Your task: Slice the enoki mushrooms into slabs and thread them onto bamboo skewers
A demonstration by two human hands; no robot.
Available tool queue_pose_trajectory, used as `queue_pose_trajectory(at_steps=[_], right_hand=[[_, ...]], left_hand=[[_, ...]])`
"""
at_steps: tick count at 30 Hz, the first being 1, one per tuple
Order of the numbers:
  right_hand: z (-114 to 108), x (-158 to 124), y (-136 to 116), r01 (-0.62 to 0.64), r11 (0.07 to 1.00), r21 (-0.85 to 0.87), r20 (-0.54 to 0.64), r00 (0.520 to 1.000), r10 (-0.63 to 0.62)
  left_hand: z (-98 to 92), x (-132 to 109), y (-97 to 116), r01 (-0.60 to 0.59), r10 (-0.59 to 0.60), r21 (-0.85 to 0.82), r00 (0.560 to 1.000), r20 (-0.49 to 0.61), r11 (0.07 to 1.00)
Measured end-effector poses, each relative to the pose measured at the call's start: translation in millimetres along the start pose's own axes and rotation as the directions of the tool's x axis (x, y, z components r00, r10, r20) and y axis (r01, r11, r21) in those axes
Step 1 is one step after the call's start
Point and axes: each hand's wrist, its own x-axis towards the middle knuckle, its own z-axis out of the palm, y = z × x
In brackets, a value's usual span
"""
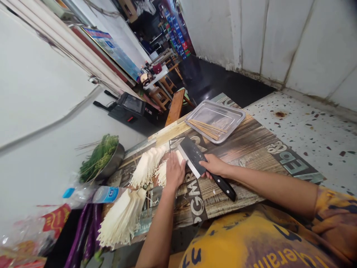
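My right hand (215, 165) grips the black handle of a broad cleaver (192, 155), whose dark blade rests on the patterned wooden table (251, 149). My left hand (174, 172) lies flat, fingers together, pressing down a small bunch of white enoki mushrooms (163, 172) right beside the blade. A longer bunch of enoki (147, 164) lies just to the left, and a large fan of enoki (121, 219) hangs over the table's near-left edge.
A metal tray (228, 113) holding bamboo skewers (208, 129) sits beyond the cleaver. A metal bowl of green herbs (100, 156), a plastic water bottle (92, 193), purple aubergines (86, 238) and plastic bags (30, 230) crowd the left. A black device (132, 108) stands beyond.
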Motion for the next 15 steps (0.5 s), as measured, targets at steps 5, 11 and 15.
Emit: queue_pose_trajectory(at_steps=[5,11,15], right_hand=[[0.1,-0.3,-0.2,-0.006,1.0,0.003,0.002,1.0,0.006],[0.6,0.0,-0.9,-0.023,1.0,0.01,-0.001,1.0,0.023],[0.4,0.8,-0.2,-0.016,1.0,0.01,0.003,1.0,0.016]], left_hand=[[-0.1,-0.3,0.8,0.006,-0.006,0.009,1.0,-0.002,1.0],[0.7,0.1,0.3,-0.007,0.007,0.006,1.0,-0.008,1.0],[0.8,0.3,-0.6,-0.012,0.012,0.005,1.0,-0.008,1.0]])
